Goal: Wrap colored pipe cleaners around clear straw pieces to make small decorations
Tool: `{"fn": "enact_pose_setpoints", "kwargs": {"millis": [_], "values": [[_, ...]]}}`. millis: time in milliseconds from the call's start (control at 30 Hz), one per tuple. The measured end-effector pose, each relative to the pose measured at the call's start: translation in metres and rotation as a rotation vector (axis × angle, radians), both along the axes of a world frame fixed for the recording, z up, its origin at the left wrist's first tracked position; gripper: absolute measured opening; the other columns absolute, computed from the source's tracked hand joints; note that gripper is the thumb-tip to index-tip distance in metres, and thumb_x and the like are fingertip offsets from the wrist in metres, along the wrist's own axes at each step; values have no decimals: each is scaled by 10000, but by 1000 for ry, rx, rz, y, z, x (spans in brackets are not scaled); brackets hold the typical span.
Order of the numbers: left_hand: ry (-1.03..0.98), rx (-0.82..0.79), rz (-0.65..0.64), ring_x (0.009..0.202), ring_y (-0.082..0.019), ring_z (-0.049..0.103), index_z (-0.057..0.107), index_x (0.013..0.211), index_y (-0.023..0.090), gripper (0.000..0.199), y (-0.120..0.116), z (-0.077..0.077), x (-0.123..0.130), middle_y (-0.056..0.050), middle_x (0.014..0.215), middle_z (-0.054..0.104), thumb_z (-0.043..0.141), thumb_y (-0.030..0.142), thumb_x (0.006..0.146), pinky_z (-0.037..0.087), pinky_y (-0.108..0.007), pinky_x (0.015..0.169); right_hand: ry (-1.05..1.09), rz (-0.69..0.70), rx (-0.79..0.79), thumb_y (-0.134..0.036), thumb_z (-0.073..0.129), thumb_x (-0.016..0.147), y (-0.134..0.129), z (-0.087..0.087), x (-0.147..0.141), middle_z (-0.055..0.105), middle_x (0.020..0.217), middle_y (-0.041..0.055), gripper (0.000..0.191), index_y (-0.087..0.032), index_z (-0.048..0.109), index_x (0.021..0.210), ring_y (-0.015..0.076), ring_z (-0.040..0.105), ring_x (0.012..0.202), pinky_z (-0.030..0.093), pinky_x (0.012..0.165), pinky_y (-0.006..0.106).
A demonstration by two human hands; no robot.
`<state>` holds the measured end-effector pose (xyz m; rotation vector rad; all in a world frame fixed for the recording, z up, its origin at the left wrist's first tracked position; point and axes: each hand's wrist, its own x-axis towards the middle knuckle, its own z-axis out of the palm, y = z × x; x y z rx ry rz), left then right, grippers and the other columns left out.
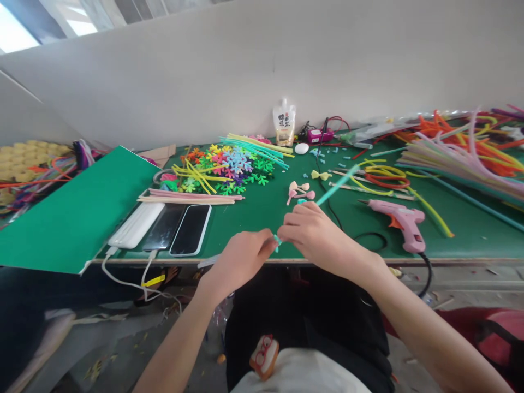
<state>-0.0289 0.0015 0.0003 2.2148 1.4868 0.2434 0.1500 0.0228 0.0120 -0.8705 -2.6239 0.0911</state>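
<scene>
Green tabletop point(249, 212). Left of left hand point(245, 251): white-edged phone point(190, 229), darker phone point(167, 226), white power bank point(137, 225), side by side. Beyond left hand: heap of coloured snowflake-like pieces point(236, 164). Just beyond right hand point(307, 226): small pink and cream pieces point(310, 195); farther out, upright pouch point(284, 124). Right of right hand: pink glue gun point(403, 218), lying flat; beyond it, piled fuzzy stems point(462, 164).

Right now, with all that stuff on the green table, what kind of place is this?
Probably a craft workshop. A pink glue gun lies on the table, with a bundle of long pastel stems and a pile of colorful snowflake-like shapes.
</scene>
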Motion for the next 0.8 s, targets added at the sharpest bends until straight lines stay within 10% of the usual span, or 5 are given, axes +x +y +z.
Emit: {"fn": "enact_pose_setpoints", "kwargs": {"millis": [400, 800], "values": [[-278, 179, -47, 496, -58, 388, 517, 645, 158, 292, -12, 10, -4, 53, 527, 446, 447, 337, 865, 282, -159, 481, 553, -3, -743, -207, 638, 726, 26, -11, 11, 669, 686, 20, 95, -129, 683, 695, 125, 582, 644, 435, 617, 227], [-277, 352, 329, 582, -140, 621, 653, 891, 161, 293, 5, -6, -8, -20, 645, 679, 499, 401, 824, 407, -192, 543, 242, -140, -160, -116, 536, 808, 2, -28, -9, 641, 643, 29, 160, -147, 690, 775, 118, 522, 606, 336, 633, 246]]}}
